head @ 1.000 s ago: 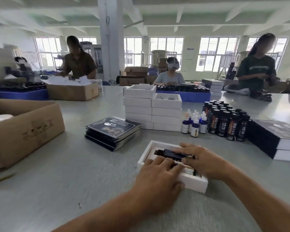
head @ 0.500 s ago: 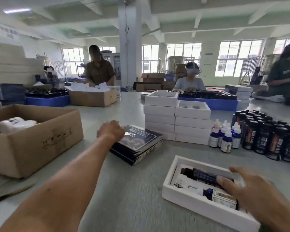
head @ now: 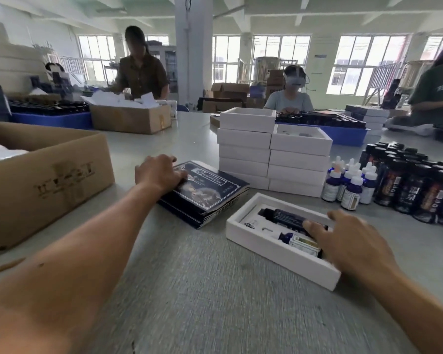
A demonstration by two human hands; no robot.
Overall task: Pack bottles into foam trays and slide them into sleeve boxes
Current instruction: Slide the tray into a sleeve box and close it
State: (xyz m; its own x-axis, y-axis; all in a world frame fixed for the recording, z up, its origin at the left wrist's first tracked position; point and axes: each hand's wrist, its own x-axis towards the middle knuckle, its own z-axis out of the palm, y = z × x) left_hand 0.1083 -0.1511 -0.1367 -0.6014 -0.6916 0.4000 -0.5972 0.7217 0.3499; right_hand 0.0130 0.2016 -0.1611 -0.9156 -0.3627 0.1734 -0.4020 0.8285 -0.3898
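Observation:
A white foam tray (head: pixel 271 254) lies on the grey table in front of me. In it lie a dark bottle (head: pixel 284 216) and a small blue dropper bottle (head: pixel 293 238). My right hand (head: pixel 351 241) rests on the tray's right end with straight fingers touching both bottles. To the left sits a stack of flat dark sleeve boxes (head: pixel 210 195). My left hand (head: pixel 157 172) is at the stack's far left corner, thumb on the top sleeve and fingers curled over its edge.
Two stacks of white trays (head: pixel 271 154) stand behind the tray. Loose dropper bottles (head: pixel 348 182) and several dark bottles (head: pixel 414 185) crowd the right. An open cardboard box (head: pixel 44 180) sits at the left. Other people work across the table.
My left hand left the tray, reached left and now grips the top sleeve on the stack. My right hand stays on the bottles in the tray.

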